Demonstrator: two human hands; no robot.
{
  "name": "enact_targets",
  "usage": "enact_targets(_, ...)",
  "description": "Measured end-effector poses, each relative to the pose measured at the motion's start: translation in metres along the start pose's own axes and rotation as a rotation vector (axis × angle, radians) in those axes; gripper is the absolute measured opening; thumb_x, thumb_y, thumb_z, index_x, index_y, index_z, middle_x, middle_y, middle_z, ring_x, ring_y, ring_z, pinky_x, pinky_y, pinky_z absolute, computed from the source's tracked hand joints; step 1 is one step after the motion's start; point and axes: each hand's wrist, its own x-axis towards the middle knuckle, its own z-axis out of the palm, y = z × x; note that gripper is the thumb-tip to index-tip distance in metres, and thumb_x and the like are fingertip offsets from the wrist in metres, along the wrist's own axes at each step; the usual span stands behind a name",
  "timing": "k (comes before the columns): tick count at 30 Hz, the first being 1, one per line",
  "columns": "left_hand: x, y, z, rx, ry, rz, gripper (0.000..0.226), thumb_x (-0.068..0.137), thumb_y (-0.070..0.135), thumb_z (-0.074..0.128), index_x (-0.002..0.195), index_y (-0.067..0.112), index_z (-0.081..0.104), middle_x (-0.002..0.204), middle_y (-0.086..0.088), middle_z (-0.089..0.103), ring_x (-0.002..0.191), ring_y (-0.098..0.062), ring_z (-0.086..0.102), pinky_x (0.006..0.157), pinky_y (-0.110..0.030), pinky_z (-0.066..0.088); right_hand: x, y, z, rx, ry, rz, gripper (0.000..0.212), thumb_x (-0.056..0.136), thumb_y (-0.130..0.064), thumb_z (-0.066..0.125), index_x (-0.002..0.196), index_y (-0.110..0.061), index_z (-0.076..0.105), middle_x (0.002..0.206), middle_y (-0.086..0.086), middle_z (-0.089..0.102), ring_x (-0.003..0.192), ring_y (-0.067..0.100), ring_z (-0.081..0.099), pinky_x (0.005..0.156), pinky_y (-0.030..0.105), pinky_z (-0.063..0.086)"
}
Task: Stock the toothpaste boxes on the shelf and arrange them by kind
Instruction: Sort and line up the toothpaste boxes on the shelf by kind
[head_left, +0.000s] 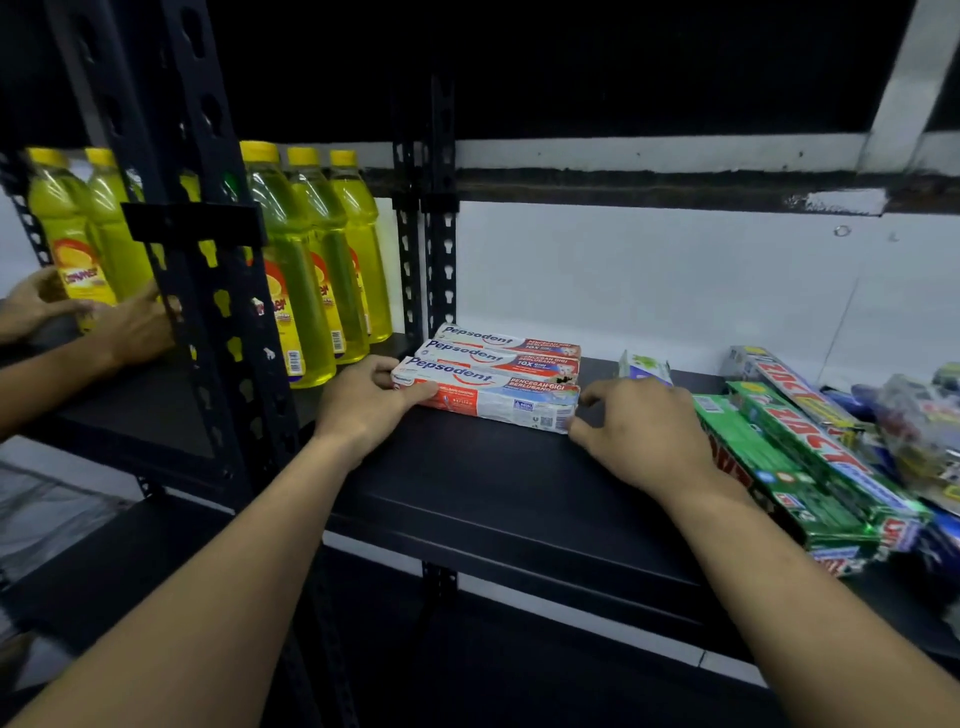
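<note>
Three white-and-red Pepsodent toothpaste boxes (493, 374) lie side by side on the black shelf (467, 483), left of centre. My left hand (363, 400) grips the left end of the nearest box (498, 402), thumb along its front. My right hand (639, 431) pinches that box's right end with curled fingers. A heap of green toothpaste boxes (795, 467) lies at the right of the shelf, with a red-lettered box (795, 384) on top. A small white-and-green box (644, 366) stands behind my right hand.
Yellow bottles (311, 260) fill the neighbouring shelf bay at left, behind a black perforated upright (208, 249). Another person's two hands (88, 317) hold a bottle there. Loose packets (919, 431) lie at the far right. A white wall is behind the shelf.
</note>
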Motion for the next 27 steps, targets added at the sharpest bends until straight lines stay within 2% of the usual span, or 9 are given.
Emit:
enact_targets(4, 0.0021, 0.0004, 0.0016, -0.014, 0.027, -0.008, 0.061, 0.069, 0.049, 0.086, 0.119, 0.022, 0.065, 0.103, 0.008, 0.069, 0.096, -0.011, 0.064, 0.085, -0.031, 0.051, -0.0013, -0.0005, 0.0025, -0.022, 0.059, -0.009, 0.031, 0.088, -0.052, 0.055, 0.104, -0.029, 0.07, 0.088, -0.003, 0.072, 0.094, 0.022, 0.065, 0.09, 0.038, 0.042)
enact_targets(9, 0.004, -0.0013, 0.0032, -0.029, 0.038, -0.019, 0.056, 0.066, 0.05, 0.088, 0.111, 0.025, 0.07, 0.101, 0.009, 0.072, 0.094, -0.009, 0.066, 0.088, -0.035, 0.055, -0.002, 0.0002, 0.0035, -0.047, 0.066, -0.022, 0.032, 0.09, -0.052, 0.055, 0.107, -0.03, 0.069, 0.086, -0.003, 0.073, 0.094, 0.023, 0.066, 0.091, 0.038, 0.043)
enact_targets(13, 0.0031, -0.0003, 0.0027, -0.041, 0.054, -0.032, 0.05, 0.068, 0.047, 0.087, 0.11, 0.024, 0.071, 0.099, 0.01, 0.072, 0.091, -0.006, 0.065, 0.08, -0.027, 0.052, -0.0033, -0.0004, 0.0019, -0.052, 0.056, -0.018, 0.032, 0.091, -0.051, 0.055, 0.111, -0.03, 0.069, 0.085, -0.003, 0.072, 0.095, 0.023, 0.065, 0.094, 0.039, 0.04)
enact_targets(17, 0.0025, 0.0009, 0.0025, -0.065, 0.076, -0.038, 0.043, 0.074, 0.039, 0.085, 0.111, 0.022, 0.071, 0.089, 0.013, 0.066, 0.081, 0.003, 0.059, 0.072, -0.021, 0.045, -0.0049, -0.0017, -0.0003, -0.062, 0.041, -0.022, 0.032, 0.093, -0.05, 0.053, 0.115, -0.031, 0.068, 0.088, -0.002, 0.073, 0.097, 0.024, 0.065, 0.096, 0.039, 0.039)
enact_targets(21, 0.0022, 0.0014, 0.0007, -0.092, 0.097, -0.031, 0.046, 0.076, 0.035, 0.084, 0.117, 0.018, 0.071, 0.106, 0.005, 0.071, 0.096, -0.01, 0.064, 0.083, -0.023, 0.047, -0.0054, -0.0016, -0.001, -0.049, 0.033, -0.023, 0.032, 0.093, -0.049, 0.054, 0.117, -0.032, 0.067, 0.084, -0.002, 0.072, 0.096, 0.024, 0.065, 0.096, 0.04, 0.039)
enact_targets(27, 0.0015, 0.0011, 0.0007, -0.124, 0.094, -0.01, 0.043, 0.078, 0.027, 0.083, 0.119, 0.019, 0.071, 0.112, 0.003, 0.072, 0.098, -0.009, 0.064, 0.081, -0.019, 0.048, -0.0053, -0.001, -0.0007, -0.061, 0.021, -0.025, 0.033, 0.093, -0.05, 0.054, 0.119, -0.034, 0.067, 0.09, -0.003, 0.073, 0.097, 0.023, 0.065, 0.095, 0.039, 0.039)
